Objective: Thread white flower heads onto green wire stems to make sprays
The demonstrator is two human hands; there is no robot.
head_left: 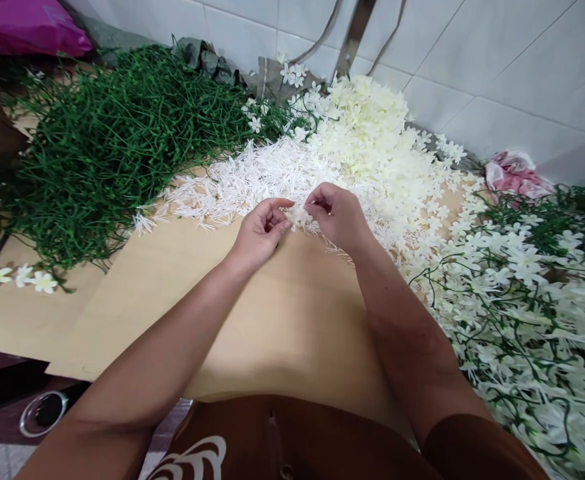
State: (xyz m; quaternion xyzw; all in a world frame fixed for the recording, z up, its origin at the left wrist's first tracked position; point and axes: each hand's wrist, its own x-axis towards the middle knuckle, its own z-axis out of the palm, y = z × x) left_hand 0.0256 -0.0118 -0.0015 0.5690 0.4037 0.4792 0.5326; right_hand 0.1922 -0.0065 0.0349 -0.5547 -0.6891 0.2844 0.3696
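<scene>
My left hand [265, 230] and my right hand [339, 215] are close together over the near edge of a white pile. Between them is a pale artificial flower [299, 217], with a petal at my left thumb and curled fingers. My right thumb and forefinger are pinched beside the same blossom; whatever tiny part they grip is hard to make out. Just behind both hands lie loose white stamen sprigs [252, 173]. A heap of cream flower heads [372, 133] rises beyond my right hand.
Green plastic stems [137, 127] are heaped at the left. Finished-looking white flowers on green stems [527, 333] spread along the right. Brown board [282, 327] covers the table. A tiled wall [497, 60] stands behind, and a magenta bag [27, 27] sits at the upper left.
</scene>
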